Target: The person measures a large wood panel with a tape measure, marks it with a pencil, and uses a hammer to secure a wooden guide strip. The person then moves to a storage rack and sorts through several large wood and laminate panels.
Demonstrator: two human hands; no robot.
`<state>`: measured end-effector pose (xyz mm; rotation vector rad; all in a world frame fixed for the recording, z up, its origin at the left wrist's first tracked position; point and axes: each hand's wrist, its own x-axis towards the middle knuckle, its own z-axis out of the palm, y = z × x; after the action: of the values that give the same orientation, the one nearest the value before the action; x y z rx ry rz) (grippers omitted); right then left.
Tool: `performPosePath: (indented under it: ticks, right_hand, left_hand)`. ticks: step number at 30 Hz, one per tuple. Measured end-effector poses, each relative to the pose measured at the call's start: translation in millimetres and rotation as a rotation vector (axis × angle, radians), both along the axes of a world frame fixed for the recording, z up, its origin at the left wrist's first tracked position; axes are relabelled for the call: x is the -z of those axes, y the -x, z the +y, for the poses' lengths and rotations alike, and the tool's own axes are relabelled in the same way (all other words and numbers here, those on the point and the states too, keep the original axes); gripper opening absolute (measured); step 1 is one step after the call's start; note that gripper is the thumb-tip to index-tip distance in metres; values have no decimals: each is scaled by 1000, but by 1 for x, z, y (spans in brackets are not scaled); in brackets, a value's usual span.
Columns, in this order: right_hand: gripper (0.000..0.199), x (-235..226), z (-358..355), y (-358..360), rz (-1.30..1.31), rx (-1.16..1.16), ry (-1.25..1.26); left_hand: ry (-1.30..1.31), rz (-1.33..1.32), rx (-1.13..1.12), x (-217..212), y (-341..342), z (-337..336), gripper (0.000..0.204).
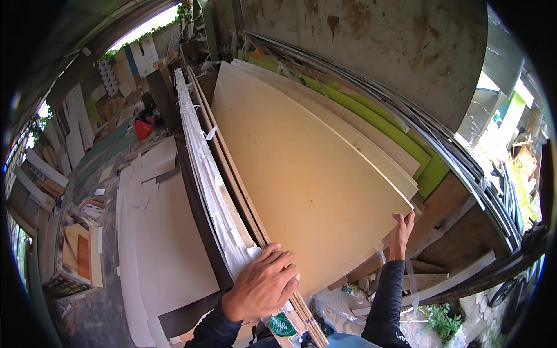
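A large pale-yellow plywood sheet (301, 174) leans on its edge in the middle, its smooth face toward me. At its near right corner my right hand (401, 235) grips the upper edge, thumb and fingers closed about it. My left hand (264, 284) lies over the near end of several brown boards (232, 180) standing on edge, fingers curled round their tops. White wrapping (200, 156) runs along the left side of those boards. A gap separates the boards from the plywood sheet's face. A green round label (282, 325) shows below my left hand.
Behind the sheet lean more panels and lime-green boards (432, 177). Long metal strips (458, 156) run along the right wall. At the left lie a flat pale sheet (162, 232) and a wooden box (81, 255). A red object (143, 129) sits farther back.
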<state>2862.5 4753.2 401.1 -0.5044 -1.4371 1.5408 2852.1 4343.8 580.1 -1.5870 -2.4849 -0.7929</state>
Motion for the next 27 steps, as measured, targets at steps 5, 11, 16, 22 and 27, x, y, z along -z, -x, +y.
performPosePath:
  ticks: [5,11,16,22,27]
  right_hand:
    - [39,24,61,13,-109,75,32]
    - [33,66,130,31,-200,136,-14]
    - [29,74,144,26,-308,188,-66]
    - [31,56,38,-8,-197,72,146]
    - [72,-47,-180,-65,9,-715,-98]
  left_hand:
    - [-7,-13,29,2,2,3,18]
    - [-1,-24,38,2,5,6,20]
    - [18,-24,47,2,6,8,22]
    - [99,-25,39,-2,4,8,24]
    - [128,13,65,-4,5,9,25]
